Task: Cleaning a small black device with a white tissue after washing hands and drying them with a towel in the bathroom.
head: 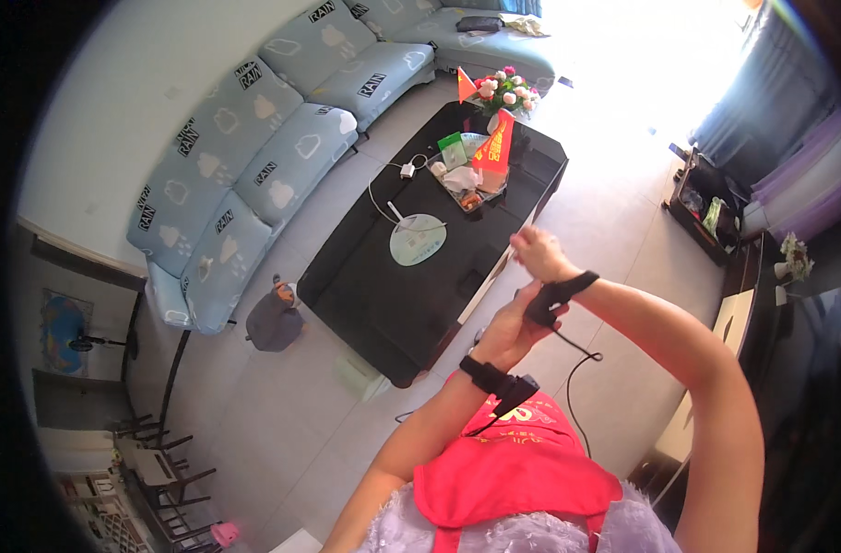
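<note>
My left hand (510,332) grips a black cabled device (546,304) at the underside of my right wrist. A black strap (581,283) runs round that wrist. My right hand (539,254) is raised beside the long edge of the black coffee table, its fingers curled; whether it holds something cannot be told. Another black strap (486,375) with a black device (519,394) sits on my left wrist. A thin black cable (570,387) hangs from the right-wrist device past the red apron (510,477).
The black coffee table (365,304) bears a hand fan (418,240), a white charger (407,170), a filled tray (470,207), small red flags (495,148) and flowers (509,93). A sofa (282,155), a stool (274,323) and an open suitcase (697,228) stand around.
</note>
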Motion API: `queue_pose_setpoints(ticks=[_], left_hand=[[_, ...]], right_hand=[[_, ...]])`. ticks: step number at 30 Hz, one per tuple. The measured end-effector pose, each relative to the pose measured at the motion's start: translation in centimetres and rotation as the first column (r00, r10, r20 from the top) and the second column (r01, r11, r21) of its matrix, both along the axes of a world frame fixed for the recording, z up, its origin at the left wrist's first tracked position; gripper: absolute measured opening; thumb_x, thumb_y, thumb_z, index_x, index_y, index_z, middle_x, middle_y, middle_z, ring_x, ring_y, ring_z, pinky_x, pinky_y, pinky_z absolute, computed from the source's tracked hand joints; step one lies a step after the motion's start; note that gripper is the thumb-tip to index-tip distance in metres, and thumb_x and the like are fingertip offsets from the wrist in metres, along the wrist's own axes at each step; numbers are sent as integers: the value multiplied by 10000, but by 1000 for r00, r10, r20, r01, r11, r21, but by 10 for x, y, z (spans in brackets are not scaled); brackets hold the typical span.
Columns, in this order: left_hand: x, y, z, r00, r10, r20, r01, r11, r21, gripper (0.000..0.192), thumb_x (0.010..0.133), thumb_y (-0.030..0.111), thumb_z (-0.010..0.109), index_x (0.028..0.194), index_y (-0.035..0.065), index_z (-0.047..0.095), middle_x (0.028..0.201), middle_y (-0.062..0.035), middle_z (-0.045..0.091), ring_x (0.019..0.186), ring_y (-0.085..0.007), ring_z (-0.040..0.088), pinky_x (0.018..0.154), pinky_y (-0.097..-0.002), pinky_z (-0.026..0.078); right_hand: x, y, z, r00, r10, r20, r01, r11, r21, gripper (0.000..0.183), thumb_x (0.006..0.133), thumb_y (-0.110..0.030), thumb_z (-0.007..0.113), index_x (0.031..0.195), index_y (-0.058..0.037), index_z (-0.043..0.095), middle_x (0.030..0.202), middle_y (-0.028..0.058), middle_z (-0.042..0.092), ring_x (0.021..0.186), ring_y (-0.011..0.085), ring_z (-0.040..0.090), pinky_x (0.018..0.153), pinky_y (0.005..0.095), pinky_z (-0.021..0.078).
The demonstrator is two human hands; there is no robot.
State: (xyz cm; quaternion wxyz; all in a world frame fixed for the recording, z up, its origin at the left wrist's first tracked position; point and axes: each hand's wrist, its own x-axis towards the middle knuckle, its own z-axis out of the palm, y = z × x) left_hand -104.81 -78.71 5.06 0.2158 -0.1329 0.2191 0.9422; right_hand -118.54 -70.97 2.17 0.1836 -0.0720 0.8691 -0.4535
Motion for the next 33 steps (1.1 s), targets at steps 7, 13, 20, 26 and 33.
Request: queue_pose_setpoints(ticks=[7, 13, 20, 26, 33], left_hand=[[-117, -4, -1, 997, -69, 16, 70, 996, -48, 320, 936, 318, 599, 1146, 80, 561, 980, -47, 653, 896, -180, 640, 761, -352, 546], [-184, -4, 1, 998, -58, 26, 58, 998, -1, 323, 924, 354, 615, 1085, 76, 578, 946, -32, 630, 848, -151, 621, 778, -382, 551], [-230, -33, 47, 998, -16, -63, 18, 999, 31, 301, 933, 308, 612, 1097, 61, 562, 962, -29, 619, 862, -130, 615, 803, -352, 540], [-269, -80, 56, 958, 287, 18, -284, 954, -96, 221, 948, 182, 585, 1143, 78, 574, 1053, -29, 623, 948, -135, 618, 854, -359, 529], [-296, -73, 40, 936, 338, 102, -309, 924, -227, 298, 848, -20, 667, 1119, 45, 561, 972, -37, 616, 871, -136, 629, 822, -352, 558]], right_hand=[[-92, 36, 18, 912, 128, -390, -136, 991, 6, 315, 733, 92, 536, 1012, -33, 613, 1042, 152, 572, 991, 303, 619, 835, 381, 514], [-129, 62, 83, 401, 720, -566, -394, 693, 603, 525, 798, -15, 533, 1311, 59, 449, 1416, 220, 370, 1312, 377, 392, 1043, 396, 407], [-163, 34, 129, 544, 633, -551, -391, 772, 502, 569, 793, 29, 530, 1348, 60, 407, 1465, 242, 297, 1369, 405, 309, 1104, 431, 335], [-231, -40, 120, 387, 541, -746, -515, 799, 311, 509, 750, 36, 547, 1255, 80, 506, 1390, 228, 413, 1343, 394, 360, 1095, 458, 339], [-285, 4, 114, 88, 863, -498, -661, 424, 619, 556, 808, -78, 513, 1331, 90, 429, 1452, 200, 371, 1365, 346, 354, 1107, 412, 333]])
